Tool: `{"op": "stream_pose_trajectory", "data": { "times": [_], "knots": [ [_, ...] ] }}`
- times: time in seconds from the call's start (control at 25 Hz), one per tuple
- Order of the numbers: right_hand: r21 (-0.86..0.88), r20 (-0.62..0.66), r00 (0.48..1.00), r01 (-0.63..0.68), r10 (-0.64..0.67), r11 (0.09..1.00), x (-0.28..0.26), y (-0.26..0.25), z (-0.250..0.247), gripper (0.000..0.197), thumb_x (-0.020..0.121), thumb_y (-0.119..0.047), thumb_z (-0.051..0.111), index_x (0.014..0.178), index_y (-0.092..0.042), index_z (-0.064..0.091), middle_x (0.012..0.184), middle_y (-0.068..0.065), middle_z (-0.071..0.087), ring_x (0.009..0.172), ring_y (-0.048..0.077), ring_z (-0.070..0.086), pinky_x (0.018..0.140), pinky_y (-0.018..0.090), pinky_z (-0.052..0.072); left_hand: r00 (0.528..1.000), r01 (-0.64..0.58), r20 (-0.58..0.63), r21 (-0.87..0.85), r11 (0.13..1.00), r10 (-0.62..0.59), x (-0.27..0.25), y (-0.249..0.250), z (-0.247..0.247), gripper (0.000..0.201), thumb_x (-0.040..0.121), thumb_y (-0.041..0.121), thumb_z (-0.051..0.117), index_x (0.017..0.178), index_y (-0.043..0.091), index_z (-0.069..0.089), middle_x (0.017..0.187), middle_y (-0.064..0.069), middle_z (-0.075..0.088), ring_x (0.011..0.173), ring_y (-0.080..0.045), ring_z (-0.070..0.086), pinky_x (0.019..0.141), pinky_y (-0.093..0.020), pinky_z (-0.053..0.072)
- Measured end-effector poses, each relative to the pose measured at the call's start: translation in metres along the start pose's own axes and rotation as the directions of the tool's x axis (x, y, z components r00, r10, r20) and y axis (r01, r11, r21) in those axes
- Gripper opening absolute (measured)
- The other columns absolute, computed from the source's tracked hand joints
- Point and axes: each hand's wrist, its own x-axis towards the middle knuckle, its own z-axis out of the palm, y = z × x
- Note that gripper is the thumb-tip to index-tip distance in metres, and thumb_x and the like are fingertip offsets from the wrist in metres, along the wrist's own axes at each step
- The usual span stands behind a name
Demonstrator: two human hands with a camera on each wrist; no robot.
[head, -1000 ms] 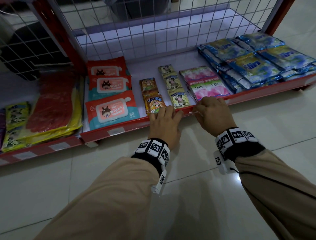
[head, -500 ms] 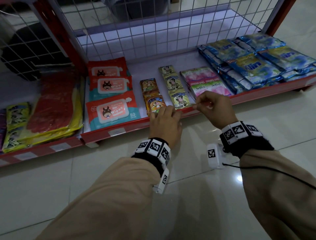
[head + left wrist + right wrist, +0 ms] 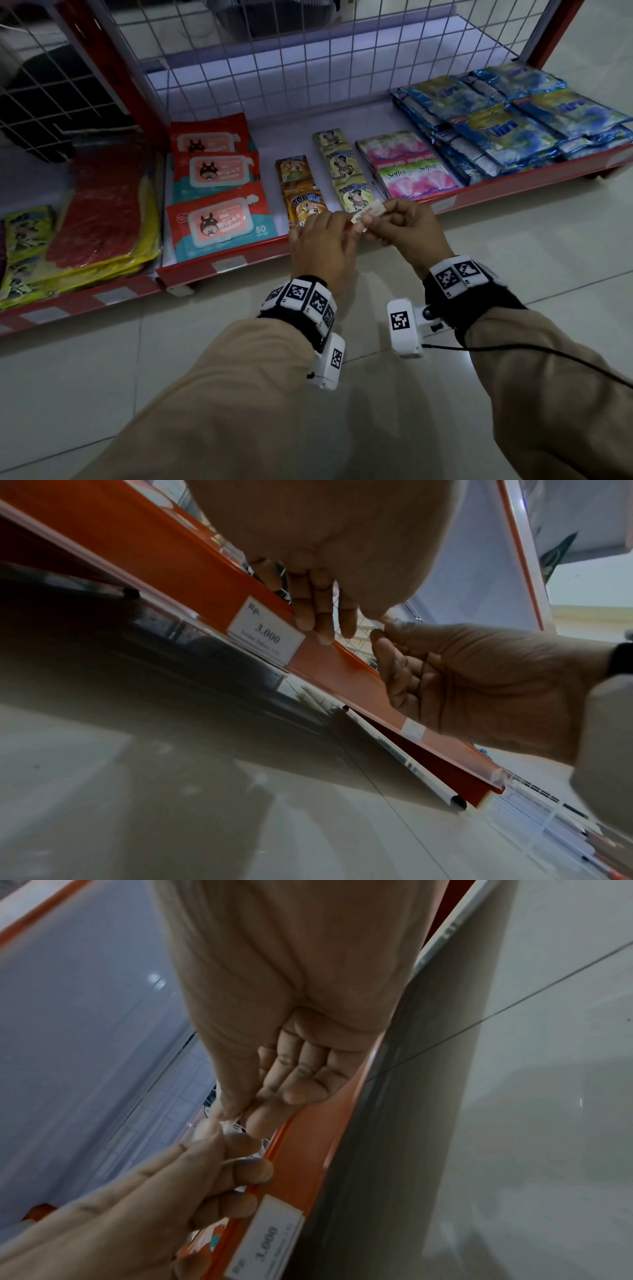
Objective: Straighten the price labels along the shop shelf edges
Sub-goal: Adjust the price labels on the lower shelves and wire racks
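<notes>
A small white price label (image 3: 368, 213) is off the red shelf edge rail (image 3: 479, 192), pinched between thumb and forefinger of my right hand (image 3: 378, 221); its printed face points up. My left hand (image 3: 327, 226) lies on the rail just left of it, forefinger reaching to the label's left end. In the left wrist view the left fingertips (image 3: 313, 620) rest on the rail (image 3: 342, 669) beside a seated label reading Rp. 3.000 (image 3: 265, 631). The right wrist view shows the same seated label (image 3: 270, 1240) and the right fingers (image 3: 294, 1083) above the rail.
Wipes packs (image 3: 219, 222), drink sachets (image 3: 305, 209), pink Soffell sachets (image 3: 416, 174) and blue packs (image 3: 507, 130) lie on the low shelf behind a wire grid. More labels sit in the rail at left (image 3: 229, 263) and right (image 3: 442, 205). Tiled floor lies below.
My right hand has lifted from the rail with the label and brought it up flat near the left fingertips. The left hand has stayed on the rail.
</notes>
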Motion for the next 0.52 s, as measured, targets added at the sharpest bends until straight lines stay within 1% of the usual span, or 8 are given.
{"op": "stream_pose_trajectory", "data": {
  "times": [0.08, 0.16, 0.24, 0.32, 0.4, 0.44, 0.48, 0.52],
  "knots": [
    [-0.021, 0.020, 1.000, -0.011, 0.011, 1.000, -0.001, -0.001, 0.003, 0.015, 0.082, -0.009, 0.071, 0.076, -0.013, 0.058, 0.067, 0.003, 0.070, 0.057, 0.009, 0.064, 0.051, 0.018, 0.043, 1.000, 0.007, -0.006, -0.016, 1.000, -0.007, 0.001, -0.001, -0.002, 0.025, 0.100, 0.037, 0.039, 0.109, 0.021, 0.057, 0.108, 0.002, 0.058, 0.107, -0.022, 0.047, 0.088, -0.037, 0.025],
    [-0.035, 0.022, 1.000, -0.002, 0.003, 0.999, -0.002, -0.002, 0.002, 0.016, 0.082, -0.009, 0.071, 0.075, -0.012, 0.057, 0.066, 0.002, 0.069, 0.056, 0.006, 0.063, 0.051, 0.016, 0.042, 1.000, 0.008, -0.009, -0.018, 1.000, -0.008, 0.001, -0.001, -0.003, 0.021, 0.099, 0.032, 0.042, 0.106, 0.020, 0.058, 0.104, 0.001, 0.058, 0.104, -0.022, 0.047, 0.086, -0.037, 0.026],
    [-0.021, 0.006, 1.000, 0.019, -0.019, 1.000, -0.002, -0.004, -0.002, 0.012, 0.082, -0.007, 0.071, 0.077, -0.007, 0.060, 0.063, -0.002, 0.069, 0.055, 0.004, 0.062, 0.051, 0.012, 0.043, 1.000, 0.005, -0.009, -0.008, 1.000, -0.005, 0.001, 0.000, -0.004, 0.021, 0.099, 0.032, 0.042, 0.104, 0.019, 0.058, 0.102, 0.001, 0.058, 0.102, -0.022, 0.048, 0.085, -0.037, 0.026],
    [-0.043, -0.022, 0.999, 0.032, -0.033, 0.999, -0.001, -0.007, -0.010, 0.013, 0.082, -0.008, 0.071, 0.084, 0.002, 0.063, 0.066, 0.003, 0.068, 0.056, 0.004, 0.061, 0.054, 0.010, 0.043, 1.000, 0.003, -0.009, 0.000, 1.000, -0.003, 0.002, 0.000, -0.005, 0.022, 0.099, 0.032, 0.042, 0.103, 0.020, 0.058, 0.101, 0.001, 0.058, 0.102, -0.022, 0.048, 0.085, -0.037, 0.027],
    [-0.105, -0.048, 0.997, 0.052, -0.058, 0.993, 0.000, -0.009, -0.016, 0.018, 0.084, -0.010, 0.069, 0.091, 0.006, 0.063, 0.076, 0.015, 0.067, 0.063, 0.007, 0.061, 0.060, 0.012, 0.045, 1.000, -0.002, -0.006, 0.011, 1.000, 0.002, 0.002, 0.000, -0.006, 0.022, 0.098, 0.033, 0.042, 0.104, 0.020, 0.059, 0.102, 0.001, 0.059, 0.102, -0.022, 0.049, 0.086, -0.037, 0.027],
    [-0.158, -0.049, 0.995, 0.080, -0.089, 0.984, 0.001, -0.011, -0.018, 0.018, 0.086, -0.011, 0.068, 0.095, 0.003, 0.063, 0.084, 0.018, 0.067, 0.069, 0.010, 0.061, 0.065, 0.016, 0.047, 1.000, -0.010, -0.001, 0.026, 1.000, 0.010, 0.002, 0.000, -0.006, 0.023, 0.098, 0.033, 0.042, 0.105, 0.021, 0.060, 0.103, 0.001, 0.059, 0.102, -0.022, 0.049, 0.086, -0.037, 0.027],
    [-0.239, -0.021, 0.990, 0.131, -0.140, 0.962, 0.002, -0.014, -0.021, 0.018, 0.087, -0.012, 0.067, 0.101, -0.001, 0.064, 0.091, 0.015, 0.067, 0.077, 0.011, 0.061, 0.071, 0.019, 0.048, 1.000, -0.022, 0.006, 0.049, 0.999, 0.022, 0.002, 0.000, -0.006, 0.023, 0.098, 0.033, 0.042, 0.105, 0.021, 0.060, 0.104, 0.001, 0.058, 0.103, -0.022, 0.049, 0.087, -0.037, 0.026],
    [-0.350, 0.048, 0.978, 0.206, -0.202, 0.914, 0.003, -0.019, -0.022, 0.023, 0.087, -0.013, 0.067, 0.108, -0.007, 0.064, 0.096, 0.008, 0.068, 0.083, 0.010, 0.061, 0.075, 0.019, 0.048, 0.999, -0.035, 0.014, 0.072, 0.997, 0.034, 0.002, 0.000, -0.006, 0.023, 0.098, 0.033, 0.042, 0.106, 0.022, 0.061, 0.105, 0.001, 0.058, 0.104, -0.021, 0.048, 0.087, -0.037, 0.026]
  ]
}}
